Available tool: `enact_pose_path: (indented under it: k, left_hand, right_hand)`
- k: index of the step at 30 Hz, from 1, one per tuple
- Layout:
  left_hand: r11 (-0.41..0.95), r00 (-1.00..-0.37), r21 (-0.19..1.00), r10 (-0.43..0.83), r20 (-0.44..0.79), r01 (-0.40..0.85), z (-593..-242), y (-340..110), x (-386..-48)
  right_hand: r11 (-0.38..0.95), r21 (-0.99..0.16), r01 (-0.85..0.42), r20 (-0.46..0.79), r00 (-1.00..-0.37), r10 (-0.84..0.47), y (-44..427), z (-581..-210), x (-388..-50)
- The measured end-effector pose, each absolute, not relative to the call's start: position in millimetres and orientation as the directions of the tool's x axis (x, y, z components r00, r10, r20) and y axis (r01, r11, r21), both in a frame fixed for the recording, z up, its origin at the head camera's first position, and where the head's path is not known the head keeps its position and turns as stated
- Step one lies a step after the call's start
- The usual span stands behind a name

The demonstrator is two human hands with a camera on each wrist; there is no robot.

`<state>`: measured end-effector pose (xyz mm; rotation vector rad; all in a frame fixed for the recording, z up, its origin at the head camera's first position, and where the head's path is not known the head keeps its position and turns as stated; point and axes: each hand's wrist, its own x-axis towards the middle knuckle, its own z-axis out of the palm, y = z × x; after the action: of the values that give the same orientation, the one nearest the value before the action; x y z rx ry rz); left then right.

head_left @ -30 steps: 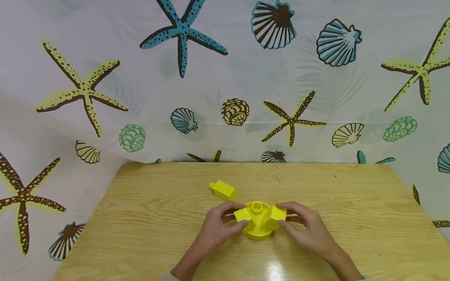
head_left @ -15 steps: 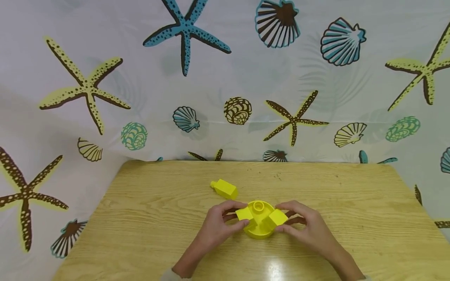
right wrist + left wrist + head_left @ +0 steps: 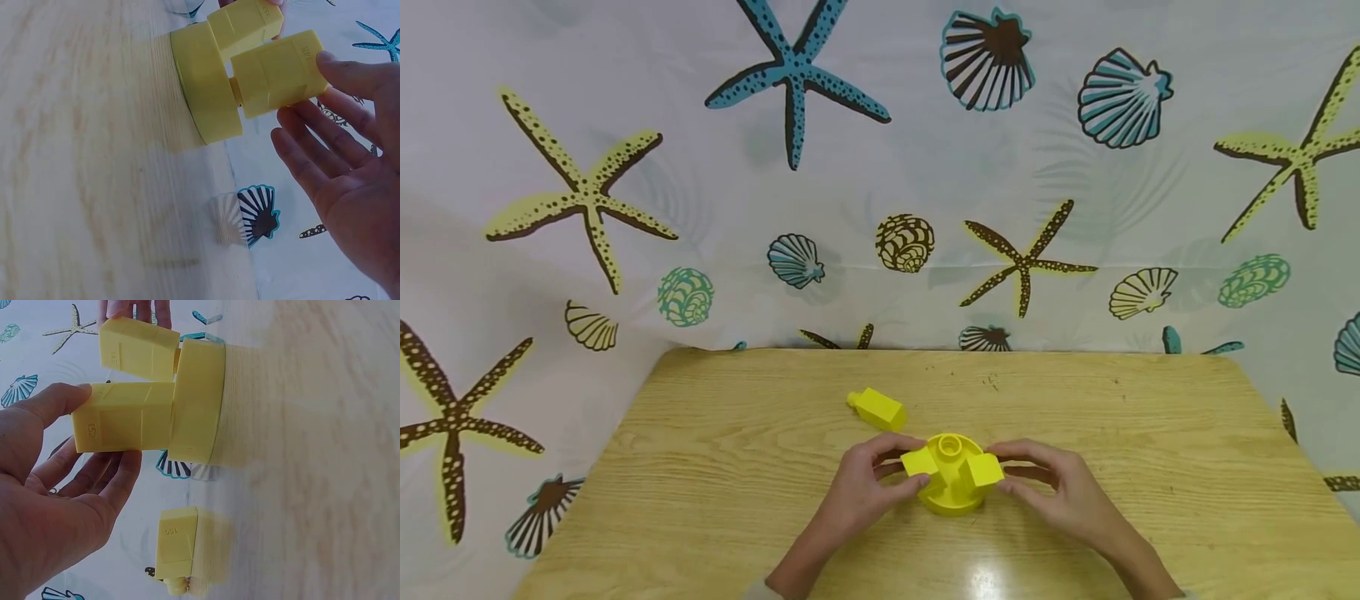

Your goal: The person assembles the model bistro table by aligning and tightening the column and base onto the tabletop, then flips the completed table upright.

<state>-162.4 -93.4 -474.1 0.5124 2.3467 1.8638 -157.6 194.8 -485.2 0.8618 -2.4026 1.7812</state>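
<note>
A round yellow base (image 3: 953,506) with a low rim and a ring-shaped socket lies on the table. Two yellow blocks stand in it. My left hand (image 3: 868,479) grips the top of the left block (image 3: 125,419), marked 152, between thumb and fingers; this block sits straight against the base. My right hand (image 3: 1063,492) pinches the upper end of the right block (image 3: 278,72) between thumb and fingers. That one tilts, and a gap with a narrow peg shows between it and the base in the right wrist view. The third socket faces away from me.
Behind the base, to the left, a loose yellow block (image 3: 880,408) with a round peg lies on its side. The wooden table (image 3: 700,483) ends at a cloth (image 3: 850,167) with starfish and shells hanging behind it.
The right block has turned in my right hand and its top has shifted inward, towards the left block. My left hand and the loose block stay nearly where they were.
</note>
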Motion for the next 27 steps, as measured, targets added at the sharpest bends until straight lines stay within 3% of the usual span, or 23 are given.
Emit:
enact_pose_path:
  k: [8, 17, 27]
  left_hand:
    - [0.193, -0.937, 0.960, 0.322, 0.135, 0.204, -474.0, -91.9, -163.1]
    - [0.208, -0.941, 0.957, 0.315, 0.128, 0.200, -475.3, -93.1, -163.2]
    - [0.201, -0.942, 0.959, 0.311, 0.130, 0.199, -475.2, -91.6, -164.3]
  right_hand:
    - [0.175, -0.877, -0.448, 0.364, -0.856, -0.367, 186.5, -487.1, -158.0]
    - [0.283, -0.749, -0.599, 0.466, -0.780, -0.417, 174.8, -490.1, -161.5]
    - [0.322, -0.798, -0.510, 0.372, -0.837, -0.402, 175.5, -486.3, -168.0]
